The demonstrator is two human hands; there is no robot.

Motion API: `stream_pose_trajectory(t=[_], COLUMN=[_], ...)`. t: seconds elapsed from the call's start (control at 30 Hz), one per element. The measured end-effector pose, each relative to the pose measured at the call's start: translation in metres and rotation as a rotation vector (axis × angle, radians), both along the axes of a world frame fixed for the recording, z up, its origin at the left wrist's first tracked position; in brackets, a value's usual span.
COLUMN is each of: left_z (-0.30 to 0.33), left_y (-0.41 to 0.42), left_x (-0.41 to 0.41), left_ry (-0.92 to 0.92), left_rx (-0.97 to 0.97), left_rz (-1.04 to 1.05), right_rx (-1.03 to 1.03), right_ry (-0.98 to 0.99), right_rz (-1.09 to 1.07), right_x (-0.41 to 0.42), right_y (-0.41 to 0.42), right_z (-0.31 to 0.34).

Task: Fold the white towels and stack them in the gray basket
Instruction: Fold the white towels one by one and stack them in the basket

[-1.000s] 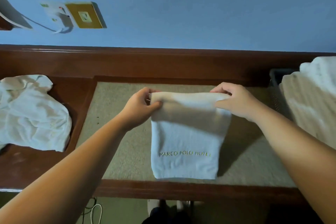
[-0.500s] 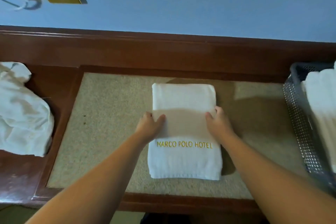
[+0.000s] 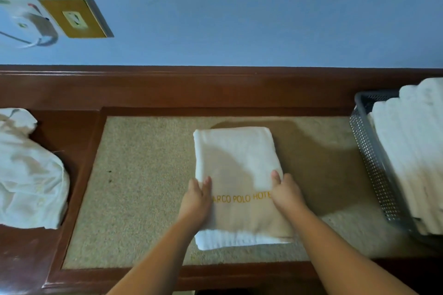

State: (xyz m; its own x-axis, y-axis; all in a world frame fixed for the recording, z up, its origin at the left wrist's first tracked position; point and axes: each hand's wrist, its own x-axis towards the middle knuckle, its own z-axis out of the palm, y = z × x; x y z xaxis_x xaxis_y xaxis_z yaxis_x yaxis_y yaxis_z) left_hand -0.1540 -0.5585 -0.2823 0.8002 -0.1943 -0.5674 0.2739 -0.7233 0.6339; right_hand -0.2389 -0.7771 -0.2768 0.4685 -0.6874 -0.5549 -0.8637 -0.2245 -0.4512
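Note:
A folded white towel (image 3: pixel 236 158) with gold "MARCO POLO HOTEL" lettering lies flat on the beige inset of the wooden desk (image 3: pixel 148 187). My left hand (image 3: pixel 197 196) grips its left edge, thumb on top and fingers down the side. My right hand (image 3: pixel 285 193) holds the right edge the same way and covers the end of the lettering. The gray mesh basket (image 3: pixel 366 148) stands at the right edge of the desk, with several folded white towels (image 3: pixel 412 155) stacked in it above the rim.
A crumpled heap of white cloth (image 3: pixel 26 170) sits on the desk at the far left. A raised dark wooden ledge (image 3: pixel 215 88) runs along the back under a blue wall. A brass wall socket (image 3: pixel 74 18) with a plugged-in cable is at the upper left.
The towel's far half was laid down flat. My hands then pressed its middle and have since slid toward me and out to its side edges. The camera view shifted slightly.

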Motion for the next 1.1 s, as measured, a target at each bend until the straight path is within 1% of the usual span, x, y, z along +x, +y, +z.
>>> stream_pose_trajectory(t=[0.17,0.33,0.43,0.5,0.63,0.73,0.83,0.93,1.03,1.1], left_z=[0.054,0.119,0.165,0.198,0.26,0.297,0.317,0.31,0.26,0.222], left_y=[0.002,-0.028,-0.069,-0.102,-0.182,-0.25,-0.317,-0.377,-0.417,-0.426], left_x=[-0.008,-0.016,-0.022,-0.028,-0.049,-0.07,-0.097,-0.127,-0.161,-0.187], left_ry=[-0.171,-0.347,-0.432,-0.483,-0.593,-0.622,-0.579,-0.45,-0.205,-0.008], left_rx=[-0.114,-0.284,-0.369,-0.445,-0.609,-0.689,-0.798,-0.86,-0.739,-0.629], left_rz=[-0.016,-0.033,-0.072,-0.089,-0.137,-0.215,-0.305,-0.339,-0.421,-0.496], right_rx=[-0.105,-0.205,-0.275,-0.367,-0.531,-0.669,-0.771,-0.776,-0.715,-0.608], right_ry=[-0.119,-0.279,-0.369,-0.429,-0.529,-0.537,-0.484,-0.385,-0.183,-0.016], right_rz=[0.058,0.004,-0.041,-0.05,-0.084,-0.092,-0.099,-0.126,-0.126,-0.074], right_x=[-0.02,-0.044,-0.062,-0.073,-0.104,-0.132,-0.162,-0.187,-0.21,-0.226], right_y=[-0.006,-0.029,-0.059,-0.086,-0.163,-0.228,-0.293,-0.352,-0.393,-0.405], right_z=[0.047,0.124,0.182,0.223,0.295,0.34,0.366,0.364,0.323,0.28])
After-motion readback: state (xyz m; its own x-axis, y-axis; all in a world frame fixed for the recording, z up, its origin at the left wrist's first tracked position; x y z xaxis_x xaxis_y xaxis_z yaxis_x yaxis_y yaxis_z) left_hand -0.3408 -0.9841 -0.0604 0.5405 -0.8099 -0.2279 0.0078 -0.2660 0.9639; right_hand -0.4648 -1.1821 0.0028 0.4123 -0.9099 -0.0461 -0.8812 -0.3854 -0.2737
